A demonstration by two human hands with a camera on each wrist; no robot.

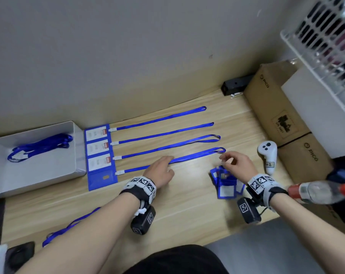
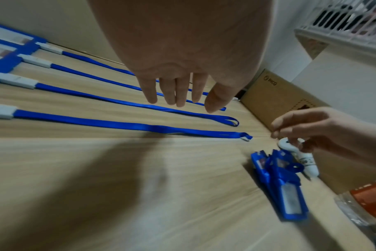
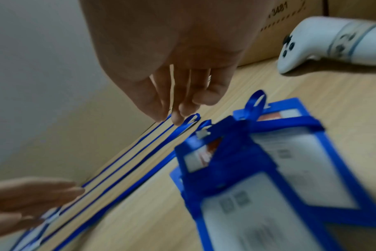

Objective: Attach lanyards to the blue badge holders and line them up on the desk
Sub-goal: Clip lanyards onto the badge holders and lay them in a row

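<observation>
The wooden bench [image 1: 187, 204] carries four laid-out lanyards [image 1: 167, 129] mid-frame, a badge holder pile [image 1: 227, 184] lower right, cardboard boxes [image 1: 274, 107] right.

Badge holders [image 1: 97, 157]: blue frames, white inserts with red patch. Lanyards [image 1: 167, 131]: blue, white clips. Desk [image 1: 187, 204]: pale wood grain. Tray [image 1: 48, 175]: grey. Controller [image 1: 267, 155]: white, black buttons. Cartons [image 1: 276, 107]: brown. Wristbands [image 1: 142, 184]: black-and-white square markers.

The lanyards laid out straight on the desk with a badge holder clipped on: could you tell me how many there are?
4, in a row beside the white tray: farthest, second, third, nearest, under the left hand. More lanyards lie in the tray and at the desk's near edge.
</observation>
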